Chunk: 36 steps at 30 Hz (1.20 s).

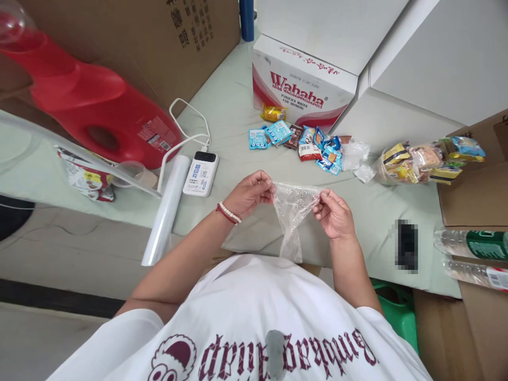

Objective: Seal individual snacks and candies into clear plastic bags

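Observation:
A clear plastic bag (291, 211) hangs between my hands, its top edge stretched taut and its lower part dangling in front of my shirt. My left hand (254, 193) pinches one upper corner, with bracelets on that wrist. At the opposite corner my right hand (334, 211) grips the bag between thumb and fingers. Beyond the bag lie several small snack packets (309, 145) in a loose row. Crumpled clear plastic (355, 156) sits at the right end of that row.
A Wahaha carton (301, 84) stands behind the packets. A plastic tub of snacks (413, 164) is on the right, near a pixelated dark object (407, 246) and bottles (486, 244). Leftward are a power bank (201, 173), a plastic roll (166, 211) and a large red jug (115, 116).

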Each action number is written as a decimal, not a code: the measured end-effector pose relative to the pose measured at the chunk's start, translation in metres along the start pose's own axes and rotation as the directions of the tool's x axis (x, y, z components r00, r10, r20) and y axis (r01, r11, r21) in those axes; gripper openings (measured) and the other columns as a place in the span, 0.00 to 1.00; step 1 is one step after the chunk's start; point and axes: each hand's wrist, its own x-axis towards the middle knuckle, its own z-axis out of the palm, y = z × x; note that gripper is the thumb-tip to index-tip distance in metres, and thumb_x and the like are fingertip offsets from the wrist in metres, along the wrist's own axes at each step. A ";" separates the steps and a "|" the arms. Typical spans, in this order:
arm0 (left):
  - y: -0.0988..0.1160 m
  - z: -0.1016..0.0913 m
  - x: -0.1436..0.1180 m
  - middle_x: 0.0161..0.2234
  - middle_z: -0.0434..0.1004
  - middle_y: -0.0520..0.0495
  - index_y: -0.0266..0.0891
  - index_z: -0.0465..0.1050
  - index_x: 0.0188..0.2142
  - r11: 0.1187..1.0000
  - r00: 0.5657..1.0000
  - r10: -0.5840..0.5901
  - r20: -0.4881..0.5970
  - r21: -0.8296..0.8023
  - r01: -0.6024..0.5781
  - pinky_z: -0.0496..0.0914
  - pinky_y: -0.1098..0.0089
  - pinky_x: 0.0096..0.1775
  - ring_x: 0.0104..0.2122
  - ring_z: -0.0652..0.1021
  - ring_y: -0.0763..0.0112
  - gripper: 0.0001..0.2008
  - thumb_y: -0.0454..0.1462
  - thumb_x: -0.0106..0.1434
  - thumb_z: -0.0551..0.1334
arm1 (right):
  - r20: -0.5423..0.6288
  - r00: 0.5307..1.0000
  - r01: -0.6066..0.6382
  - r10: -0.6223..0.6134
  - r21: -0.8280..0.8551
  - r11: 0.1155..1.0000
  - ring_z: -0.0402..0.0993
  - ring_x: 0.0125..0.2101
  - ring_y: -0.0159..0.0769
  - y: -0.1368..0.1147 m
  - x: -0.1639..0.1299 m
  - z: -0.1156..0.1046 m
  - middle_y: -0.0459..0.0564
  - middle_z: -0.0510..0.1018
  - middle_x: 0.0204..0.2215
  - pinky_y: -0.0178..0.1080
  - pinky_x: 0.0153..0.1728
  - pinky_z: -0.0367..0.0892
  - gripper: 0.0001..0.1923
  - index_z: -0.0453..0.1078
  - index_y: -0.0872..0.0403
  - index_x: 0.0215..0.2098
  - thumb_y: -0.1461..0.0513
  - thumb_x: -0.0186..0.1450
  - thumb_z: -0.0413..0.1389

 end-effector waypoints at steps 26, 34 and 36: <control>-0.043 0.068 -0.003 0.27 0.72 0.51 0.33 0.80 0.32 0.972 0.989 -0.146 -0.032 -0.193 0.137 0.50 0.75 0.21 0.20 0.65 0.82 0.21 0.47 0.46 0.77 | 0.116 0.901 0.360 -0.418 -0.736 0.573 0.77 0.31 0.35 0.037 -0.032 -0.004 0.47 0.78 0.33 0.37 0.35 0.74 0.12 0.73 0.50 0.42 0.52 0.75 0.53; -0.040 0.065 0.000 0.28 0.73 0.50 0.33 0.77 0.29 0.943 0.973 -0.227 -0.033 -0.258 0.211 0.47 0.76 0.20 0.20 0.65 0.83 0.22 0.48 0.47 0.78 | 0.196 0.865 0.424 -0.463 -0.777 0.464 0.77 0.34 0.37 0.036 -0.036 -0.002 0.50 0.79 0.36 0.38 0.35 0.71 0.10 0.74 0.50 0.42 0.56 0.75 0.52; -0.040 0.064 0.000 0.27 0.72 0.51 0.34 0.75 0.29 0.937 0.973 -0.231 -0.013 -0.272 0.218 0.47 0.76 0.20 0.20 0.64 0.84 0.20 0.44 0.46 0.79 | 0.212 0.862 0.436 -0.460 -0.774 0.460 0.77 0.35 0.37 0.037 -0.037 -0.003 0.51 0.79 0.36 0.38 0.36 0.71 0.10 0.74 0.50 0.42 0.57 0.75 0.52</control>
